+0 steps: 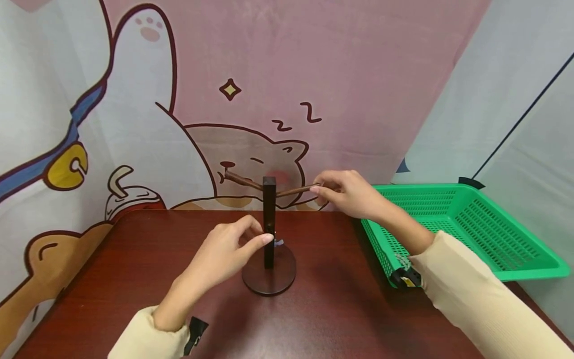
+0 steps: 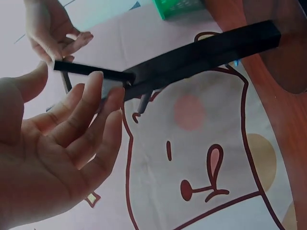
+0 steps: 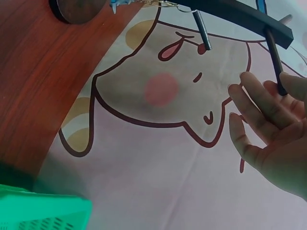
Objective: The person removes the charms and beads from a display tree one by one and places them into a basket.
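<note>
A dark stand has a square black post (image 1: 269,209) on a round base (image 1: 253,280), with thin rods sticking out near its top. My right hand (image 1: 347,192) pinches the end of the right rod (image 1: 293,191) between thumb and fingers. The left rod (image 1: 242,180) reaches out on the other side. In front of the post is my left hand (image 1: 228,247), fingers loosely bent, thumb tip overlapping the post; whether it touches cannot be told. In the left wrist view that hand holds nothing visible. A shorter lower rod (image 3: 202,31) and a small blue thing (image 3: 113,5) show in the right wrist view.
A green plastic basket (image 1: 535,267) stands at the right on the reddish-brown table (image 1: 148,279). Close behind the table hangs a cartoon-printed cloth (image 1: 358,85). By the post is a thin gold-coloured chain (image 3: 165,4), partly cut off by the frame.
</note>
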The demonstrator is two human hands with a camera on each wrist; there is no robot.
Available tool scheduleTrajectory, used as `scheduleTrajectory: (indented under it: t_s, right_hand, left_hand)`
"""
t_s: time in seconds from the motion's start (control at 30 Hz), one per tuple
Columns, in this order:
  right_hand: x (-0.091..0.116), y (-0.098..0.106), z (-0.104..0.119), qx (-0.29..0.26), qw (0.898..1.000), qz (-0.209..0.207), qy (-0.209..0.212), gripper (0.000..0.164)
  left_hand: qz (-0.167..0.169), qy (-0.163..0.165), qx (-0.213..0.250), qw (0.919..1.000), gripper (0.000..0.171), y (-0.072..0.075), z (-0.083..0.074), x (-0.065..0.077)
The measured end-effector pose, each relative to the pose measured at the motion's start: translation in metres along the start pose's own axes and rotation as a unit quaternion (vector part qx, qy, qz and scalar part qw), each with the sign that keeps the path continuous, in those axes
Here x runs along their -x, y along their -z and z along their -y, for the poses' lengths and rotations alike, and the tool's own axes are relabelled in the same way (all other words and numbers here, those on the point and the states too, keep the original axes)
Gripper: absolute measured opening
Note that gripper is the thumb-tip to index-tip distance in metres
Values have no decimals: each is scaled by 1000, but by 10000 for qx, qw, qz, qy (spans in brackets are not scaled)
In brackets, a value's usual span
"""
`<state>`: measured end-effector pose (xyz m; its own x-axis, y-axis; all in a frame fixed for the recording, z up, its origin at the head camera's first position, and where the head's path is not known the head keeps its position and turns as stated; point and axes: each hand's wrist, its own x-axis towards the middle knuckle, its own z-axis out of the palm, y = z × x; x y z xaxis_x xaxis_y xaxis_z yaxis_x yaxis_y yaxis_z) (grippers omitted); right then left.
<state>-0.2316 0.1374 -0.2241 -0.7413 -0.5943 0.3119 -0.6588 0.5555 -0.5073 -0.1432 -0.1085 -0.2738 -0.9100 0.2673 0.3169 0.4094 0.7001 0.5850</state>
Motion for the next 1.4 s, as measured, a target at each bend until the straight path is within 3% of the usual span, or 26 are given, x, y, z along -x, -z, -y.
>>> scheduleTrajectory:
  t_s: [0.3, 0.63, 0.83, 1.07, 1.4]
  right_hand:
    - [12, 4, 7, 132, 9998, 98, 98, 8]
    - [21, 8, 20, -80, 9988, 477, 118, 12]
    - [26, 9, 22, -295, 9960, 822, 179, 6]
    - [34, -2, 11, -547, 9896, 1291, 334, 9]
    - [44, -32, -11, -798, 9883, 1288, 187, 5]
  left_hand:
    - [-305, -125, -539, 9980, 12, -6, -8, 3]
    - [-548, -551, -799, 9938, 17, -1, -5, 4]
    - [-521, -696, -678, 9939, 17, 3, 1, 3]
    - [-399, -603, -440, 9964, 13, 7, 14, -3]
    - [-251, -545, -10, 9982, 9, 14, 30, -10]
